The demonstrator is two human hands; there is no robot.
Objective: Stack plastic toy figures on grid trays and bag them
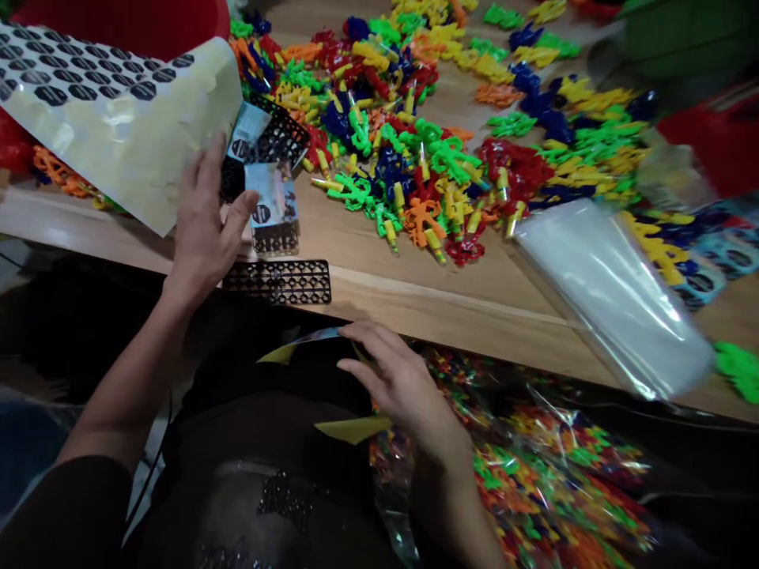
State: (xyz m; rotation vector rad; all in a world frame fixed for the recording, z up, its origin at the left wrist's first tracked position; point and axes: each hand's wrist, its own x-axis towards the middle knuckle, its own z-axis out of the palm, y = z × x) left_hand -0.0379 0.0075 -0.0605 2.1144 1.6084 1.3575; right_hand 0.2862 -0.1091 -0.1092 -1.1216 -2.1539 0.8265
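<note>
Looks partway: has left hand [202, 217] loosely spread, seemingly holding nothing, beside two labelled grids [273, 207], right hand [409, 383] half-curled at a card [319, 335] (cannot tell if gripped), a bare grid [296, 282] between left thumb and right fingertips, loose toys [436, 150] beyond, bagged toys [563, 490] beside right wrist.

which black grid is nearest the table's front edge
The bare black grid along the edge of the table; the other black grids lie farther back, with blue cards against them.

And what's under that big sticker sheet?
Orange plastic figures poke out below the sticker sheet, and a red tub shows behind it. The middle is covered, so I can't tell what else is under there.
</note>
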